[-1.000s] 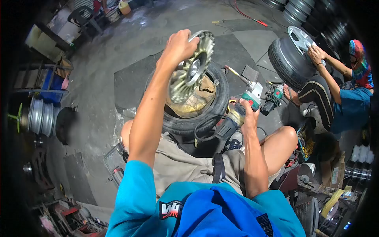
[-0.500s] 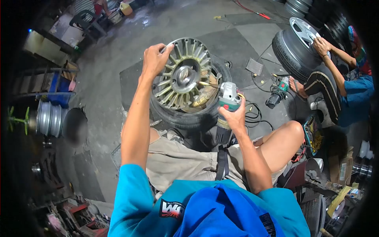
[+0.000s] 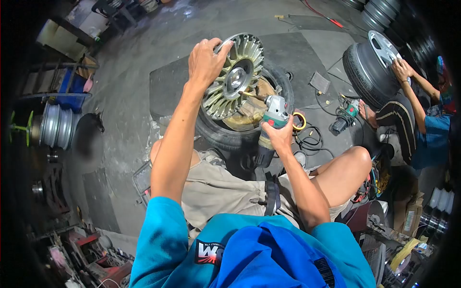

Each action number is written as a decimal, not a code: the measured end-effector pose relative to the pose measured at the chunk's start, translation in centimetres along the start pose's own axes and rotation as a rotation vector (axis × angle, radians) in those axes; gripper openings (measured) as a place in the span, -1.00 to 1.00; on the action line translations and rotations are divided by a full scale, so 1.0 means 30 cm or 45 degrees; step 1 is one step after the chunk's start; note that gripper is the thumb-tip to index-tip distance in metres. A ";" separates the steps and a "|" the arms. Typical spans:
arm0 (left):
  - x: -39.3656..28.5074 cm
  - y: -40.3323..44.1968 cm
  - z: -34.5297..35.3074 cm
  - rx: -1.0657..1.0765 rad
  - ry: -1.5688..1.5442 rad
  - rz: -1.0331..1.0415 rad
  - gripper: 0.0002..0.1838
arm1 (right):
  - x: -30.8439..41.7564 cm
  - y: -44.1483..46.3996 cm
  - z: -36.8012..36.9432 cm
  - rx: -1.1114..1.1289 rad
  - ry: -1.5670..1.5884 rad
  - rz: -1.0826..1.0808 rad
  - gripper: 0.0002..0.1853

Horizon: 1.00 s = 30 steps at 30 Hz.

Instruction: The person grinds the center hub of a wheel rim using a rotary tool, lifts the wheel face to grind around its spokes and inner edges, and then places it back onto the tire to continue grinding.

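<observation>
Above the grey floor point(image 3: 125, 110) and a tyre point(image 3: 225, 139), the multi-spoked wheel point(image 3: 236, 79) was tilted, its rim clamped in the left hand's point(image 3: 204, 62) fingers, while the grinder point(image 3: 276, 111), enclosed by the right hand's point(image 3: 281, 134), was best guided lightly.

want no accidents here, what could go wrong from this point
The left hand grips the tilted wheel only by its upper rim, so it might twist. The power tool in the right hand has its tip at the spokes and could catch or skid. The black cable looped nearby might snag.
</observation>
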State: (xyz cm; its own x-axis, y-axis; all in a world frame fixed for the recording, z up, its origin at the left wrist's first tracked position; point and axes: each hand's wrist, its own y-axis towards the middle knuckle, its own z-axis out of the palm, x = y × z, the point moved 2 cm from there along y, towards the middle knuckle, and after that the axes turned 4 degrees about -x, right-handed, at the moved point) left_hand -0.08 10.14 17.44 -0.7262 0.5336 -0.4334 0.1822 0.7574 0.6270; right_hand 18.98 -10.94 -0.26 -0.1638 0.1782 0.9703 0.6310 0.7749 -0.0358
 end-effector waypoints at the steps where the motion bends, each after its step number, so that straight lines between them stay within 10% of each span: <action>1: 0.011 -0.001 0.011 -0.096 0.027 0.120 -0.50 | -0.001 -0.013 0.007 0.006 0.005 0.019 -0.11; 11: 0.075 -0.017 -0.045 0.315 -0.294 -0.236 -0.57 | -0.016 -0.002 0.025 0.164 0.117 0.214 -0.13; 30: 0.076 -0.048 -0.069 0.242 -0.410 -0.160 -0.67 | -0.012 -0.113 0.056 0.082 0.204 0.215 -0.20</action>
State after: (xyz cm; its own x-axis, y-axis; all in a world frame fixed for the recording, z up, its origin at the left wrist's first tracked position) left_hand -3.37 9.48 16.91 -0.5111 0.5003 -0.6989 0.2466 0.8643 0.4383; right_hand 15.62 -12.60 -0.89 0.0656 0.2143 0.9746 0.5889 0.7801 -0.2112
